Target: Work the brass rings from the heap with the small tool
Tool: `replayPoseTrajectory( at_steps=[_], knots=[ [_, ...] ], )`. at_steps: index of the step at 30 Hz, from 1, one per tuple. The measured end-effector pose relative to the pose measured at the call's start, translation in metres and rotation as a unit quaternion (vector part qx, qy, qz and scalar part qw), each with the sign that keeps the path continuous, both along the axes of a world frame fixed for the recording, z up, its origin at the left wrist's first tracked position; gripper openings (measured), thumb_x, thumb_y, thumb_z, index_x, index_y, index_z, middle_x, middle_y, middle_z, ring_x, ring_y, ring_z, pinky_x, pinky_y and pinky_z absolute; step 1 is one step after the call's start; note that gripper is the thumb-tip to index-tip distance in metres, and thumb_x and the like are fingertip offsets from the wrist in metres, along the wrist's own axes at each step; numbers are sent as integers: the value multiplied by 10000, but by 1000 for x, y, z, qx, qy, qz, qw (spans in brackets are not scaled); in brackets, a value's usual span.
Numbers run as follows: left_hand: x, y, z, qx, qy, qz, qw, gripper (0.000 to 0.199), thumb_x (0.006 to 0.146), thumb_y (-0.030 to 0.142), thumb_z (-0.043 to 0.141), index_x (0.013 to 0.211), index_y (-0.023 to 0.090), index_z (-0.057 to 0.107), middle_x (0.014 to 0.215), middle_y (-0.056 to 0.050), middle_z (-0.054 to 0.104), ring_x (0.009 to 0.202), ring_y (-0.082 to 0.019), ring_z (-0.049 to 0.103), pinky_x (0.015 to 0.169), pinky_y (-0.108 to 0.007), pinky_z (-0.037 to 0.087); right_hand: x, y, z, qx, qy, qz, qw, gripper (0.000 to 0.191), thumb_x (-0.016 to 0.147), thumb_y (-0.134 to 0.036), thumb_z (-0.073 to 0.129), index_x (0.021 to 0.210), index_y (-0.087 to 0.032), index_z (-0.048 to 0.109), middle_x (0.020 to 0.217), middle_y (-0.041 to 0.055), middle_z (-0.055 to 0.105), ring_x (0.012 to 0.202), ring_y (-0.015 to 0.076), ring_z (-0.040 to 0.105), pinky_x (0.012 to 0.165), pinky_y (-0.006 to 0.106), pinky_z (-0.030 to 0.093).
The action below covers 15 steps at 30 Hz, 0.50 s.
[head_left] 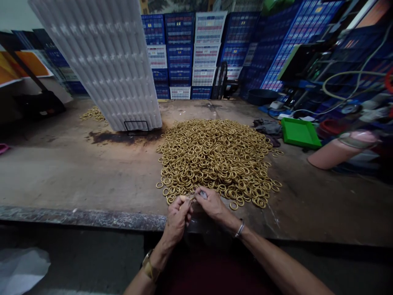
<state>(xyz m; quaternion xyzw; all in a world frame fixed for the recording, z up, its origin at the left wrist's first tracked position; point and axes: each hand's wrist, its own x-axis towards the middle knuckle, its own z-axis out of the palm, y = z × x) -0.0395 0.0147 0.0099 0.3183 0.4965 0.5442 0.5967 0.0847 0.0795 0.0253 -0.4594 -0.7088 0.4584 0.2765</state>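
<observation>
A large heap of brass-coloured metal rings (215, 151) lies on the worn table (129, 172), right in front of me. My left hand (178, 215) is at the near edge of the heap, thumb and fingers pinched around one ring (192, 198), which is mostly hidden. Close beside it, my right hand (213, 207) is closed, with a small grey flat piece (203, 194) showing between thumb and fingers. Its fingertips meet the ring held by the left hand. Both hands are just above the table's front edge.
A tall ribbed translucent panel (107, 61) stands on a black wire stand (136, 126), behind left. More rings (93, 114) lie beyond it. On the right are a green tray (300, 132), dark cloth (267, 126) and a pink cylinder (340, 149). Stacked crates (179, 49) line the back.
</observation>
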Motion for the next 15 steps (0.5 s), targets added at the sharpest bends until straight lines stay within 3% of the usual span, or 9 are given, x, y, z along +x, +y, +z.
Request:
replayPoseTrajectory(
  at_steps=[6, 15],
  knots=[
    [3, 2, 2, 16, 18, 1, 1000, 277, 773, 449, 526, 748, 180, 465, 582, 62, 460, 414, -35, 356, 374, -144, 247, 9, -9, -8, 156, -98, 99, 978, 111, 703, -103, 426, 626, -180, 444, 556, -41, 436, 520, 86, 353, 511, 204, 238],
    [5, 2, 8, 17, 73, 6, 997, 287, 757, 445, 547, 684, 176, 475, 518, 70, 422, 406, -42, 327, 398, -167, 257, 10, -9, -14, 166, -118, 92, 975, 106, 706, -98, 410, 671, -182, 464, 592, -23, 484, 547, 97, 400, 531, 204, 252]
  ],
)
